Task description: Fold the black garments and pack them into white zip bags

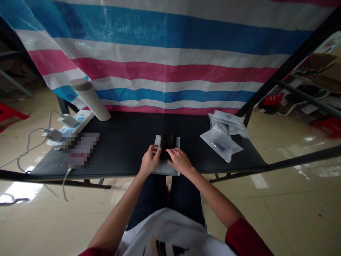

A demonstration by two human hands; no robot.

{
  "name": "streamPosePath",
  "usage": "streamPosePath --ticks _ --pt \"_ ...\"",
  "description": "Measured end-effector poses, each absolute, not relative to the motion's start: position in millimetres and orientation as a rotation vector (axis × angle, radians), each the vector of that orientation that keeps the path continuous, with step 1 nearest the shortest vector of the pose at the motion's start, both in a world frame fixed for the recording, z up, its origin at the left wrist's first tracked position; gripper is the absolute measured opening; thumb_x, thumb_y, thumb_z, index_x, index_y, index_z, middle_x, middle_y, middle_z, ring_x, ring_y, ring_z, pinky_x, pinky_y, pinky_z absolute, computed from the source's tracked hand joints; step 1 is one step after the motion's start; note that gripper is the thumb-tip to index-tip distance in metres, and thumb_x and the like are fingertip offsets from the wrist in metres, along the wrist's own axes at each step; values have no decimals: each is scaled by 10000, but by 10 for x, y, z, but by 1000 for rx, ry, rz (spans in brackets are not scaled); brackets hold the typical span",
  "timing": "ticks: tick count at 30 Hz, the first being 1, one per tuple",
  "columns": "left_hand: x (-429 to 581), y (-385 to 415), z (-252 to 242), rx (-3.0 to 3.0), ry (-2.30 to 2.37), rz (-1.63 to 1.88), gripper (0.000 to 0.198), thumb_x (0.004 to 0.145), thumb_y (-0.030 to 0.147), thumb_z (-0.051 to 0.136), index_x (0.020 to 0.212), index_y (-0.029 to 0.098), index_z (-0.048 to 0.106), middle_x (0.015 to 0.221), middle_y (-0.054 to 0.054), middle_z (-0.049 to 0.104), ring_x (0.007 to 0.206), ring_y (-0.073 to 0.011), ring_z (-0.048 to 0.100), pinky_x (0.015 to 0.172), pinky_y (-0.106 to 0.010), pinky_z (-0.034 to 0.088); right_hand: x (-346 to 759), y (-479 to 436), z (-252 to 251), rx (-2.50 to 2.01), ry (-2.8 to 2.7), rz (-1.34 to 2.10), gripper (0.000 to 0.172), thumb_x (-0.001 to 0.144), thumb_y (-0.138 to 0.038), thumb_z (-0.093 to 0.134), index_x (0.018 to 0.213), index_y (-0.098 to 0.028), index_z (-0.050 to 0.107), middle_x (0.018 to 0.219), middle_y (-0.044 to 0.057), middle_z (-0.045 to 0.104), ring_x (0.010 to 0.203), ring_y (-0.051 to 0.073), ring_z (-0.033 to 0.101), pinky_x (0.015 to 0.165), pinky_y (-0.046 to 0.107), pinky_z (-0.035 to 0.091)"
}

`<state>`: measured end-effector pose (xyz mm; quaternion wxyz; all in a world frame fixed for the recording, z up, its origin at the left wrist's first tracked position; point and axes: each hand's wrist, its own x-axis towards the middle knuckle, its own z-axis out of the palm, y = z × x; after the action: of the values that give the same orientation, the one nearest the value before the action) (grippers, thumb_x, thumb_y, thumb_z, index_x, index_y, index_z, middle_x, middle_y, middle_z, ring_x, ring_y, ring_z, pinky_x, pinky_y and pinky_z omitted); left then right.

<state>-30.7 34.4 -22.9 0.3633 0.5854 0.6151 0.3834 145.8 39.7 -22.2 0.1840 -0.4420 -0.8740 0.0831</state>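
A flat black rectangular device [167,143] lies on a pale translucent plastic sleeve [165,168] at the front middle of the black table [125,145]. My left hand [150,160] presses its fingers against the device's left side. My right hand [180,160] rests over its lower right part, with the fingers curled onto it. Together the hands cover the device's lower half. The sleeve extends under my palms towards the table's front edge.
Two grey-white plastic packets [221,142] lie to the right on the table. A cardboard tube [90,99] leans at the back left, next to a white power strip [77,122] with cables trailing to the floor. A pixelated patch [80,150] hides part of the left.
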Motion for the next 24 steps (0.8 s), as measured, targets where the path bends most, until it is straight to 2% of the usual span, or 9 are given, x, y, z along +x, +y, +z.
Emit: streamPosePath --ticks 2,5,8,10,14,17,21,24 --pt "-346 269 -184 1314 1567 1101 438 846 599 503 969 183 563 770 -22 624 619 -145 595 533 -232 405 1464 467 -201 -1301 -2435 253 417 812 -134 621 1227 -168 598 1109 125 700 1012 251 658 947 389 490" --pt "-323 166 -99 895 1372 958 538 806 679 497 941 164 575 722 -19 616 561 -140 596 478 -224 399 1488 495 -148 -1322 -2338 260 394 817 -142 619 1209 -182 613 1117 121 696 1046 259 642 944 398 488" --pt "-234 143 -37 516 1083 727 554 813 667 509 989 150 597 827 -71 682 658 -177 672 544 -264 498 1517 425 -67 -1240 -2273 239 413 792 -121 637 1199 -194 627 1139 121 684 1149 282 579 1005 453 449" --pt "-180 184 -26 385 971 709 496 823 621 534 966 153 611 847 -77 698 713 -192 692 612 -294 543 1535 343 -8 -1168 -2301 253 427 777 -118 654 1194 -207 632 1130 109 687 1144 287 569 993 465 456" --pt "-125 306 -59 448 1093 841 339 763 484 636 852 158 613 683 -23 654 581 -153 632 543 -255 510 1560 178 87 -998 -2411 375 405 779 -141 664 1177 -208 636 1117 78 690 1074 256 601 959 403 490" --pt "-110 344 -82 627 1184 862 303 719 415 635 850 143 630 630 -12 625 536 -142 593 493 -236 464 1574 110 126 -982 -2370 515 386 776 -164 658 1160 -203 642 1130 70 671 1012 223 641 913 345 514" --pt "-121 310 -65 752 1131 921 401 720 349 557 1061 161 652 777 -24 678 676 -151 633 556 -225 479 1578 88 145 -1040 -2146 698 408 759 -185 644 1165 -222 635 1108 53 676 965 201 672 872 305 528" --pt "-144 249 -46 770 1084 963 457 753 402 528 1111 152 662 924 -65 703 836 -188 652 631 -243 508 1571 101 137 -1094 -1924 761 425 750 -214 643 1175 -216 616 1087 58 700 972 211 677 865 313 531"
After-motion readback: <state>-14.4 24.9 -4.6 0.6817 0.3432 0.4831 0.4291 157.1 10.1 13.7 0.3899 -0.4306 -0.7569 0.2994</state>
